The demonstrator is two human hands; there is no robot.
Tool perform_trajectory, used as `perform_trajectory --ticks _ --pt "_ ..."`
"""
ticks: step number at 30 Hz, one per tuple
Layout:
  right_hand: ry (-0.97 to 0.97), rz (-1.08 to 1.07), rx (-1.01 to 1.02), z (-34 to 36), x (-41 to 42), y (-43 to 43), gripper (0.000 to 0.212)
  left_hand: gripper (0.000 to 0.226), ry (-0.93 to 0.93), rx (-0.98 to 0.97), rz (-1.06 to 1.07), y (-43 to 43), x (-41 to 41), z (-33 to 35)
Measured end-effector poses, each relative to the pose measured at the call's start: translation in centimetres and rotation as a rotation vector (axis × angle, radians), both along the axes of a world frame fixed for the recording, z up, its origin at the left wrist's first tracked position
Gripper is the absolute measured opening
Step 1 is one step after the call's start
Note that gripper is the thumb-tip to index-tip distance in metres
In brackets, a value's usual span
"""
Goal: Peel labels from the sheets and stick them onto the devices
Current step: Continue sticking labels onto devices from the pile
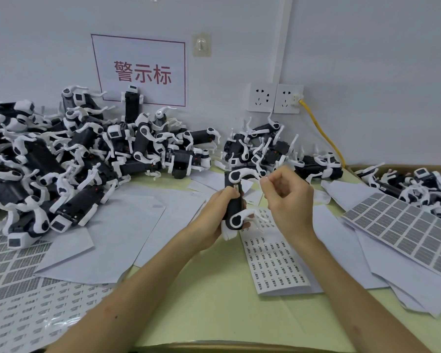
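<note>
My left hand (215, 212) grips a black-and-white device (234, 200) upright above the table, thumb pressing near a small label on its upper black body. Beside it on the right, my right hand (288, 200) is raised with its fingers curled and the fingertips close to the device's top white arm; whether it pinches a label I cannot tell. Under the hands lies a sheet of small labels (275, 266). A grey label sheet (405, 228) lies to the right.
A big heap of devices (69, 159) fills the left of the table, a smaller pile (273, 151) sits behind the hands, and a cardboard box (418, 187) at the right holds more. Blank backing sheets (127, 225) and label sheets (23, 301) cover the table. A yellow cable (321, 131) runs from the wall sockets.
</note>
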State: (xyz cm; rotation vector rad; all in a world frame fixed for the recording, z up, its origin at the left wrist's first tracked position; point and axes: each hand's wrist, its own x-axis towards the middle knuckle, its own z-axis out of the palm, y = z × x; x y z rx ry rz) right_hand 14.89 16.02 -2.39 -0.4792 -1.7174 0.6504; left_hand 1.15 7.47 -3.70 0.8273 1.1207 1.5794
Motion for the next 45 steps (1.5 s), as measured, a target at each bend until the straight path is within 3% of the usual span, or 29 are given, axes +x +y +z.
perform_trajectory --ticks 8,15,22,31,36,45 --pt "0.011 0.034 0.013 -0.1 -0.1 -0.2 0.022 0.037 -0.029 -0.032 0.053 -0.3 -0.6 -0.1" --pt "0.059 0.027 0.008 0.0 0.1 -0.1 0.022 0.029 0.039 -0.098 0.202 0.3 -0.5 0.3" --pt "0.088 0.015 -0.001 0.1 0.1 -0.1 0.026 0.027 -0.124 -0.008 0.129 -0.5 -0.3 0.5" --pt "0.068 0.019 0.003 0.0 0.1 -0.1 0.023 0.017 -0.074 -0.007 0.079 -0.6 -0.3 0.3" --pt "0.063 0.022 -0.004 0.0 0.1 -0.1 0.023 0.031 -0.062 0.039 0.043 -0.8 -0.4 0.1" --pt "0.053 0.031 -0.013 0.0 0.1 -0.1 0.023 0.031 -0.052 0.084 0.028 -0.9 -0.5 -0.1"
